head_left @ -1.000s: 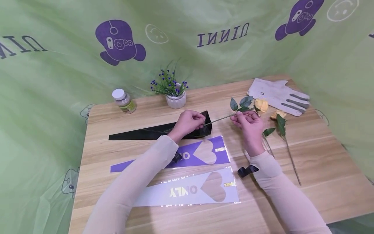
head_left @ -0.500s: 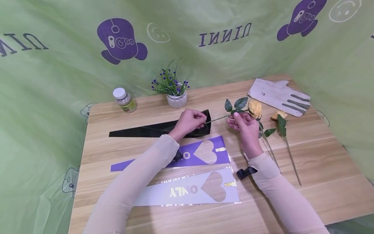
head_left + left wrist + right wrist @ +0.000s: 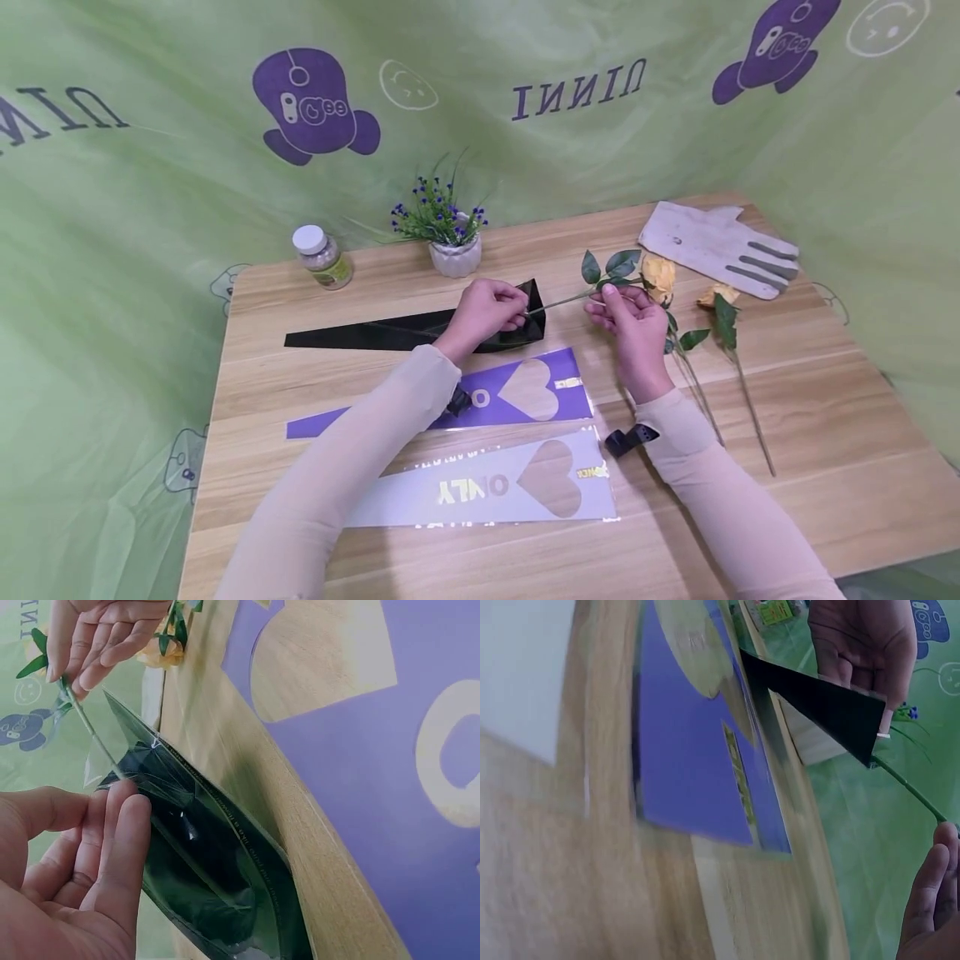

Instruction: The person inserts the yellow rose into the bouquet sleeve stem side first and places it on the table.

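Note:
A yellow rose with green leaves is held by my right hand, which pinches the stem just below the bloom. The bare stem runs down into the mouth of a black flower sleeve lying on the table. At that mouth my left hand pinches the sleeve's edge; in the left wrist view, its fingertips also meet the stem. The sleeve's clear front lets the dark inside show, though the stem's lower end is hard to make out.
Nearer me lie a purple sleeve and a pale sleeve, each with a heart window. Two more yellow roses rest at the right, below a work glove. At the back stand a flower pot and a jar.
My right hand and the rose have shifted left towards the sleeve, so less stem shows outside its mouth. The left hand keeps its place at the sleeve's edge.

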The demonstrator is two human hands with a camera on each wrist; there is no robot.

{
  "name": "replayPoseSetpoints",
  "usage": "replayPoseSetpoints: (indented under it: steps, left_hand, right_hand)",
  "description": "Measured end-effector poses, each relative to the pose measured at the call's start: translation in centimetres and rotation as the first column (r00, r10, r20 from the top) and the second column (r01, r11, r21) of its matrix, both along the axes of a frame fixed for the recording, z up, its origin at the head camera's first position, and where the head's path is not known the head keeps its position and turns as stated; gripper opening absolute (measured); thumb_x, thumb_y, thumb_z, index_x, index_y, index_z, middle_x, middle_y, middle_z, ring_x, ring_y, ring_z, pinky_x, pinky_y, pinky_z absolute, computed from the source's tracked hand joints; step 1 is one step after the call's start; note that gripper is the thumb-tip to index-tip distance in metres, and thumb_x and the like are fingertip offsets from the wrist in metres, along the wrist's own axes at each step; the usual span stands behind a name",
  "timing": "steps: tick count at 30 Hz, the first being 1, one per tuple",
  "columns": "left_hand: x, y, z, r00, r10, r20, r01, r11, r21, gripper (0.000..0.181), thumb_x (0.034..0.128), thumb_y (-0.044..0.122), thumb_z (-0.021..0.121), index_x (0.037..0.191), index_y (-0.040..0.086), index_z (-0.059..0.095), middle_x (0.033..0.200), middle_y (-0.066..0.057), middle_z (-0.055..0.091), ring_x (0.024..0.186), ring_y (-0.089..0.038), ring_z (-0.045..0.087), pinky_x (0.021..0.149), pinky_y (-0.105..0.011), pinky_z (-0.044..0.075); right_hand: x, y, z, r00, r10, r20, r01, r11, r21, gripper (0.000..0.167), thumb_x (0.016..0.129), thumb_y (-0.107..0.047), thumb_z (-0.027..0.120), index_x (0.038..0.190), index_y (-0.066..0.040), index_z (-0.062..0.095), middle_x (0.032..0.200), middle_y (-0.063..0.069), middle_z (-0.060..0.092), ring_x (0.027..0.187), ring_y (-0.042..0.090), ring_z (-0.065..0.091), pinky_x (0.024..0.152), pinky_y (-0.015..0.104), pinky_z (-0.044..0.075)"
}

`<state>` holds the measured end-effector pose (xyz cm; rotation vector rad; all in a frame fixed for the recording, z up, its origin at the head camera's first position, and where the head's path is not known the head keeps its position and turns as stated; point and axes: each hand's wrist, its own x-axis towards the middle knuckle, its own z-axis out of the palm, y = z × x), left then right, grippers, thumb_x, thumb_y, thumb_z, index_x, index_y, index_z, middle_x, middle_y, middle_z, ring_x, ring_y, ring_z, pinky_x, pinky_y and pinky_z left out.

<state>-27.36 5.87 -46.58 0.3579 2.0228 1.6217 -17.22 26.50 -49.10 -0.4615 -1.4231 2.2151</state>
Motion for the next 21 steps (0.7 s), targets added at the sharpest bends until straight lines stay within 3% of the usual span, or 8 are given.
replayPoseSetpoints:
  steps: [10,15,21]
  left_hand:
    - [0.04,0.15,-0.15,1.0,0.027,0.008,-0.027,1.0,0.007,0.016,0.0963,0.008,0.067,0.104,-0.005,0.074,0.086,-0.015,0.074,0.072,-0.019,0.072,0.068,-0.029,0.063]
    - [0.06,0.2,-0.07,0.999,0.045,0.003,-0.045,0.999,0.013,0.014,0.0956,0.007,0.068,0.102,-0.003,0.074,0.086,-0.013,0.074,0.073,-0.021,0.072,0.068,-0.03,0.064]
    - [0.05,0.23,-0.25,0.993,-0.017,-0.118,0.015,1.0,-0.022,0.015,0.0968,0.01,0.068,0.103,-0.001,0.075,0.085,-0.009,0.074,0.074,-0.019,0.07,0.067,-0.029,0.063]
  right_hand:
    - [0.01,1.07,0.22,0.997,-0.071,-0.016,0.07,0.997,-0.02,0.024,0.093,-0.013,0.077,0.101,0.004,0.063,0.094,0.02,0.074,0.075,0.024,0.074,0.072,0.033,0.064]
    - [-0.08,0.84,0.35,0.999,-0.036,-0.014,0.036,0.999,0.024,0.024,0.093,-0.014,0.076,0.103,0.004,0.064,0.094,0.018,0.074,0.074,0.023,0.074,0.071,0.031,0.064]
    - [0.16,0.17,-0.08,1.0,-0.017,0.016,0.016,0.998,0.056,0.027,0.092,-0.017,0.078,0.101,0.004,0.064,0.091,0.02,0.074,0.066,0.022,0.072,0.066,0.03,0.063]
